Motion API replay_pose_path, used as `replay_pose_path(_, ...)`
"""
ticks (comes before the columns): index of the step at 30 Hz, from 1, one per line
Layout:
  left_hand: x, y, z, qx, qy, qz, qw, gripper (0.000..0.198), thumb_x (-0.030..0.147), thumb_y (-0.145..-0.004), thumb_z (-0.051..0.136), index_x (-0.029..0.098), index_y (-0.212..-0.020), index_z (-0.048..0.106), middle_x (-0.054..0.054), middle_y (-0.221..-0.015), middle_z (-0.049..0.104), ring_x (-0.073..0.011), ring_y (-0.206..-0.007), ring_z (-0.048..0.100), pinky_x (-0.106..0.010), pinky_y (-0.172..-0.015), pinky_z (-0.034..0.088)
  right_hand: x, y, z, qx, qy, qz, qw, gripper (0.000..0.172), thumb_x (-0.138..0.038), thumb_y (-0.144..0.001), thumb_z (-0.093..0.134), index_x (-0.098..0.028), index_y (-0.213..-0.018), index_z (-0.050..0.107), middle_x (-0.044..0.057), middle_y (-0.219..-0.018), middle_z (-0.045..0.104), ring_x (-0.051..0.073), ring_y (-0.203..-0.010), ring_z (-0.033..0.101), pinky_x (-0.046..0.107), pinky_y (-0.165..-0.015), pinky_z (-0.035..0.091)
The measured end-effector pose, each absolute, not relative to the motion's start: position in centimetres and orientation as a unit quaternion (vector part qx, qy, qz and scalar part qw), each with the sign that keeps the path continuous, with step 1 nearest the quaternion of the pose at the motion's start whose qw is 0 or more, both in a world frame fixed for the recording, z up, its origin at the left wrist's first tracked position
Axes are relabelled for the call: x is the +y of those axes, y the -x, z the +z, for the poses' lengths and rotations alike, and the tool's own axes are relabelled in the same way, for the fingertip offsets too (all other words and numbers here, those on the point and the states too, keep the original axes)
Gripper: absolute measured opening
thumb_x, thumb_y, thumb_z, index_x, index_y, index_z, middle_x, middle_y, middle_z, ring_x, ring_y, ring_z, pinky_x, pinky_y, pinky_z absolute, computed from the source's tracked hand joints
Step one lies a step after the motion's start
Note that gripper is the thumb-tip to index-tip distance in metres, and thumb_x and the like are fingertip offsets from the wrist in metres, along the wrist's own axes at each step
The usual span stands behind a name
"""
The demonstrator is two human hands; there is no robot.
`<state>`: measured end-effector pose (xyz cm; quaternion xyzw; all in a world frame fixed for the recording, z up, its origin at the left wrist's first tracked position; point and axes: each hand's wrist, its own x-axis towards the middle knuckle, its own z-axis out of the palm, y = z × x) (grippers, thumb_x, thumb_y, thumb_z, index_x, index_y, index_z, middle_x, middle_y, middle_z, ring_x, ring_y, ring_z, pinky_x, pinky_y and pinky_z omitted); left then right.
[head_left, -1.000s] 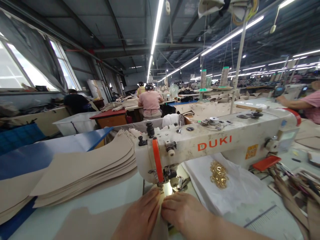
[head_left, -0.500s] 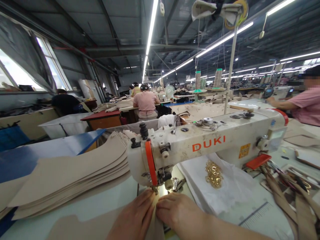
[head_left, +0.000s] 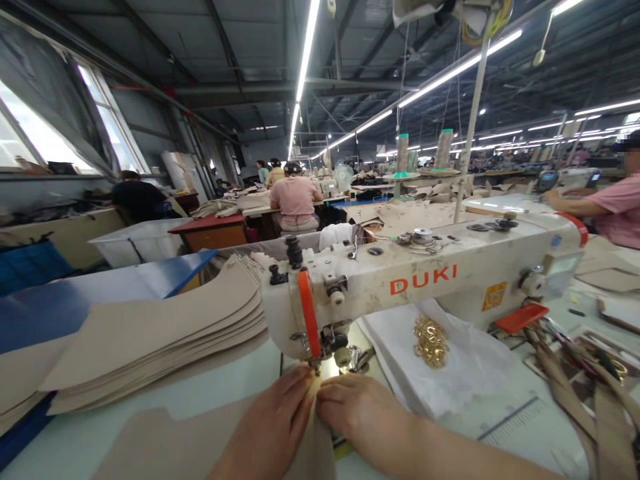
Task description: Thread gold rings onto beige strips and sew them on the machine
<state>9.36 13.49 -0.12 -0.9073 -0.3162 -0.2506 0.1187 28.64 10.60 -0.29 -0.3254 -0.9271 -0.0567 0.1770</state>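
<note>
A white sewing machine [head_left: 365, 293] lettered DUKI stands in front of me, its lamp lighting the needle area. Under its presser foot [head_left: 317, 365] runs the edge of a beige fabric panel [head_left: 170, 443], which spreads left across the table. My left hand [head_left: 275, 423] bears on the panel just left of the foot, fingers together and closed on its edge. Close on the right, my right hand [head_left: 360, 410] has its fingers curled and pinched at the same strip of fabric. The fingertips of both hands nearly meet below the needle; they partly hide the edge.
Left of the machine lies a stack of beige panels [head_left: 165, 340]. Gold metal rings [head_left: 431, 342] rest on a white cloth [head_left: 465, 380] under the arm. Straps [head_left: 575, 400] and a tray of tools sit at right. Co-workers [head_left: 296, 198] sit beyond; thread cones [head_left: 443, 150] stand behind.
The view has shifted slightly, so the machine and surroundings appear a little further right. Both hands keep their place at the presser foot, with the fabric still under them.
</note>
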Motion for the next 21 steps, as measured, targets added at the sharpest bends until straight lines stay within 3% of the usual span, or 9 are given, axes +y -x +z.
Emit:
replay_pose_path(8,13.5,-9.7,0.0,-0.340,0.901,-0.256,0.086,0.032,0.024,-0.094,0.041,0.018,-0.110,0.067,-0.008,-0.109,0.074,-0.0217,-0.099,0.070,-0.036,-0.090,0.057,10.6,-28.7,0.3,-0.930,0.322,-0.044,0.174,0.014,-0.017,-0.096,0.050,-0.010,-0.095,0.062,0.006,-0.100,0.067,0.017,-0.100,0.059,0.025,-0.096,0.044)
replay_pose_path(14,9.9,-7.4,-0.4,-0.343,0.903,-0.236,0.105,0.029,0.020,-0.088,0.051,0.020,-0.114,0.065,-0.005,-0.114,0.073,-0.0192,-0.101,0.070,-0.028,-0.089,0.056,8.7,-27.6,-0.3,-0.949,0.246,-0.073,0.181,0.012,-0.020,-0.093,0.056,-0.013,-0.086,0.064,0.004,-0.087,0.068,0.017,-0.084,0.062,0.025,-0.082,0.052)
replay_pose_path(18,7.3,-6.0,-0.3,-0.362,0.897,-0.238,0.086,0.039,0.020,-0.086,0.056,0.022,-0.125,0.058,-0.005,-0.122,0.069,-0.0196,-0.108,0.067,-0.027,-0.093,0.054,7.3,-26.8,-1.0,-0.947,0.220,-0.075,0.220,0.013,-0.021,-0.093,0.056,-0.013,-0.086,0.065,0.005,-0.085,0.069,0.017,-0.083,0.063,0.024,-0.078,0.053)
replay_pose_path(21,5.7,-5.1,-0.6,-0.377,0.886,-0.258,0.088,0.058,0.028,-0.086,0.058,0.022,-0.142,0.041,-0.008,-0.131,0.062,-0.0221,-0.112,0.064,-0.030,-0.093,0.055,6.9,-26.7,-1.3,-0.943,0.230,-0.061,0.231,0.008,-0.020,-0.090,0.060,-0.015,-0.089,0.065,0.005,-0.094,0.071,0.017,-0.088,0.064,0.024,-0.083,0.052)
